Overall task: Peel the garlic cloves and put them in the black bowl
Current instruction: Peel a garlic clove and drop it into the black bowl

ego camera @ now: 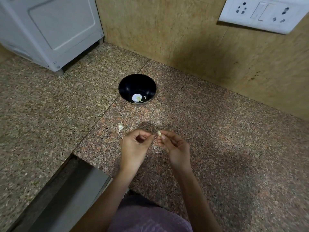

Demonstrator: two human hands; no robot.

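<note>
Lower centre of frame, over the granite counter [217, 131]: right hand [173, 148] pinches a garlic clove [159, 133] between thumb and fingertips, with the clove's tip poking up.

Left hand [133, 148] has its fingers curled, thumb and forefinger closed together just beside the clove. Cannot tell whether skin is caught between them.

Skin scraps [155, 149] lie on the counter under the hands. A second clove [120, 126], unpeeled, lies up and left of the hands.

Black bowl [130, 84] sits at frame centre, well apart from the hands, with pale pieces [138, 98] at its bottom.

Step in hand appears to be stripping skin. Judgement:
- Hold the clove firmly near its base.
- Pull skin away in strips from the tip.
- Check no papery bits cling before dropping it into the bowl.
</note>
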